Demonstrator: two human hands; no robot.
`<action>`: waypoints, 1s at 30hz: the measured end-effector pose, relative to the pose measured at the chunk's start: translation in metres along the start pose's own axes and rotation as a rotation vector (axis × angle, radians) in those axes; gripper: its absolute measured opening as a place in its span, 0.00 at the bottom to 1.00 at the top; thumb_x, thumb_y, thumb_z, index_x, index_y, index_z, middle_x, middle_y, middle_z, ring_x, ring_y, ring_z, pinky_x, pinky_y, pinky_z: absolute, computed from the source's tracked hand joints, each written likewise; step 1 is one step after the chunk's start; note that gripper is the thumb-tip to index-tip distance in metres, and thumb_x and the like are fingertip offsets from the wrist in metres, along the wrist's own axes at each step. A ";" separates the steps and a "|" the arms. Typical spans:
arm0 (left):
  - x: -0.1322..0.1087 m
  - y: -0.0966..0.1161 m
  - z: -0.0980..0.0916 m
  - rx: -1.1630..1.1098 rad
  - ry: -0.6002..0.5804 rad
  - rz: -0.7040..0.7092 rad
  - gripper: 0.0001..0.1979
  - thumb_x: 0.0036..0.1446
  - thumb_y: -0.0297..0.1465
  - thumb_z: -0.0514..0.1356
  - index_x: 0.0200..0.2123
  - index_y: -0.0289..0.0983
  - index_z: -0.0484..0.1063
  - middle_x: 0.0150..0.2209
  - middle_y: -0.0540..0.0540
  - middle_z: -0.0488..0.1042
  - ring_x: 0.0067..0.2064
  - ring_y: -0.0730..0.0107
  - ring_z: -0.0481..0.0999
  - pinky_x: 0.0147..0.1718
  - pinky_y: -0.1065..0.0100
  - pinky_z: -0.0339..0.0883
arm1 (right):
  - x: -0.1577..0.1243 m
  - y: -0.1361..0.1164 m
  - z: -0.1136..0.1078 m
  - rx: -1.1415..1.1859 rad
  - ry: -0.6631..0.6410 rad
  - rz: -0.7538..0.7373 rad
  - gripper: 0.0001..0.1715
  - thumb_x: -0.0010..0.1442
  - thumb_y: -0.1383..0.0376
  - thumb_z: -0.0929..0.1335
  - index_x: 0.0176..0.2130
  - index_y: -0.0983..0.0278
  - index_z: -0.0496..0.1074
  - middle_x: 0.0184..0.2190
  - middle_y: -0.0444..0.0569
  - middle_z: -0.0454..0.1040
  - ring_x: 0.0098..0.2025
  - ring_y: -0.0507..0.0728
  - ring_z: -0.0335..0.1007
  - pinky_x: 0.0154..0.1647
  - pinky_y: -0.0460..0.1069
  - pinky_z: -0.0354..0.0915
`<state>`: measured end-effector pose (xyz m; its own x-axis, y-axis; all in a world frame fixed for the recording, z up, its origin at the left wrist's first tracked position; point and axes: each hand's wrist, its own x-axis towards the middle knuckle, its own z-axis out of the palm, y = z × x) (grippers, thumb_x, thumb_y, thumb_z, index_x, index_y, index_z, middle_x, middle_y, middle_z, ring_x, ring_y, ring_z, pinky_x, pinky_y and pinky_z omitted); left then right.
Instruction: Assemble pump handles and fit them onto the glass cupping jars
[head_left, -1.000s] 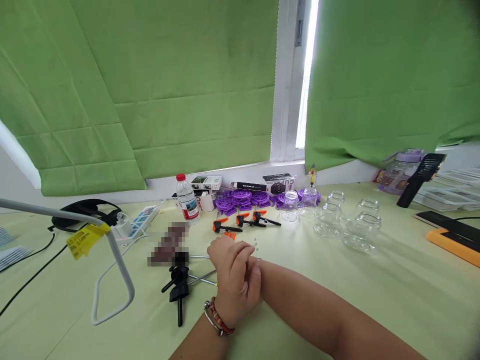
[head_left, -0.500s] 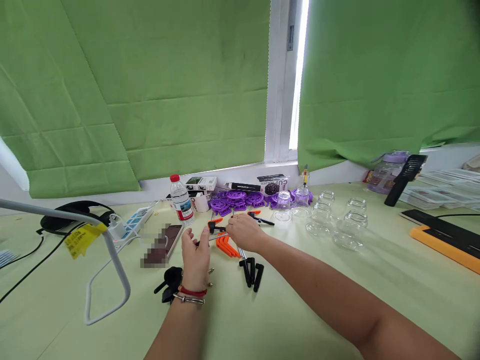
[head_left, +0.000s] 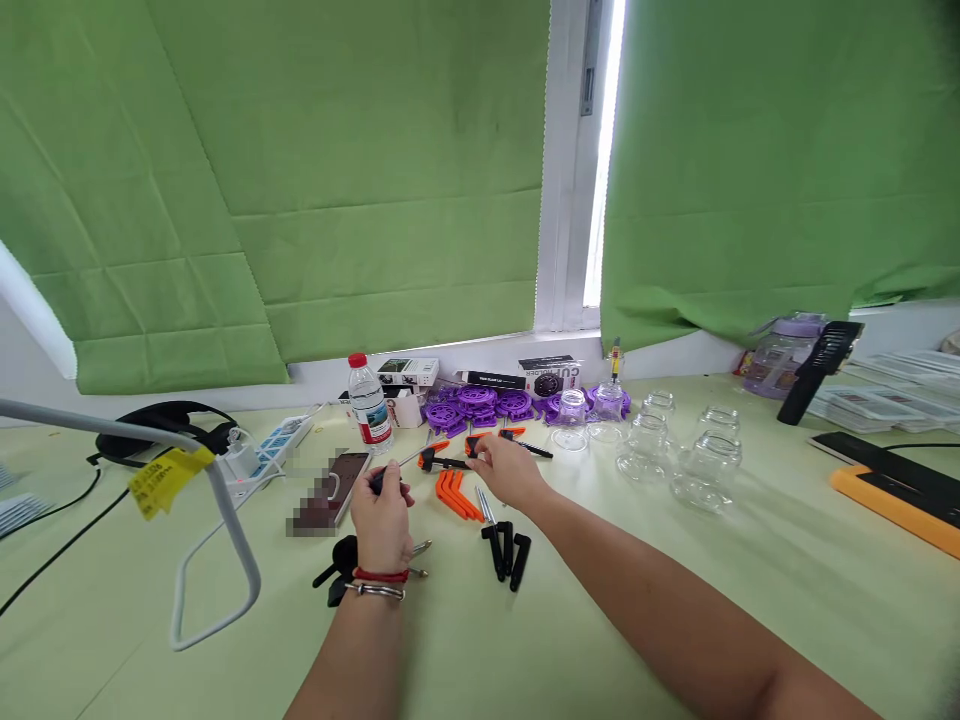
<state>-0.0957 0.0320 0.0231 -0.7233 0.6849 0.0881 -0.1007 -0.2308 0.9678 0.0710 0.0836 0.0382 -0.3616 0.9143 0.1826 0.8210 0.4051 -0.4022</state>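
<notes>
Writing: the water bottle has a red cap and a red, white and blue label whose print is too small to read. The dark box, right of the water bottle by the sill, shows large white letters starting "CU", the rest unclear. The yellow tag carries print I cannot read.
Held thing: black-handled steel bar, in front of the water bottle and just to its right.
Axis: the long axis runs from the handle in the fist away and to the right. The bare steel end points toward the bar clamps.
Left hand: fingers curled tight round the black handle, with red and metal bracelets on the wrist.
Right hand: right of the water bottle, fingers bent with the tips on a small orange-and-black bar clamp. I cannot tell whether they pinch it.
Loose parts: orange clamp jaws and 3 black handles lie in front of the water bottle, to its right.
Right of the water bottle: purple discs just beside it, then clear glass jars well apart from it.
Left of the water bottle: a phone, a power strip, a black headset and a bent grey tube bearing the yellow tag.
Surface: pale green table, matt and smooth.
Room: green curtains hang behind the water bottle. Between them a white window frame lets in a bright strip of daylight.
</notes>
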 end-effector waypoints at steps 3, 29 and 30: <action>-0.001 -0.001 0.001 -0.066 0.030 0.039 0.20 0.44 0.41 0.64 0.36 0.37 0.62 0.25 0.55 0.66 0.22 0.77 0.65 0.20 0.73 0.60 | -0.006 -0.003 0.013 0.015 -0.142 0.045 0.12 0.55 0.58 0.68 0.30 0.63 0.77 0.29 0.50 0.77 0.33 0.55 0.71 0.29 0.46 0.57; -0.049 -0.004 0.012 0.020 -0.650 -0.044 0.18 0.56 0.42 0.59 0.43 0.37 0.62 0.25 0.54 0.68 0.26 0.75 0.67 0.26 0.72 0.61 | -0.077 0.071 -0.026 1.715 -0.130 0.371 0.20 0.43 0.60 0.77 0.30 0.65 0.66 0.22 0.41 0.66 0.21 0.46 0.54 0.23 0.45 0.51; -0.054 -0.005 0.013 0.041 -0.693 -0.041 0.17 0.56 0.42 0.58 0.44 0.38 0.62 0.25 0.54 0.68 0.26 0.75 0.67 0.27 0.72 0.60 | -0.081 0.073 -0.024 1.747 -0.118 0.382 0.20 0.43 0.61 0.77 0.30 0.65 0.66 0.22 0.40 0.65 0.20 0.45 0.53 0.23 0.45 0.50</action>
<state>-0.0472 0.0054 0.0169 -0.1153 0.9790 0.1682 -0.0833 -0.1782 0.9805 0.1707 0.0390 0.0154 -0.3735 0.9127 -0.1657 -0.4851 -0.3444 -0.8038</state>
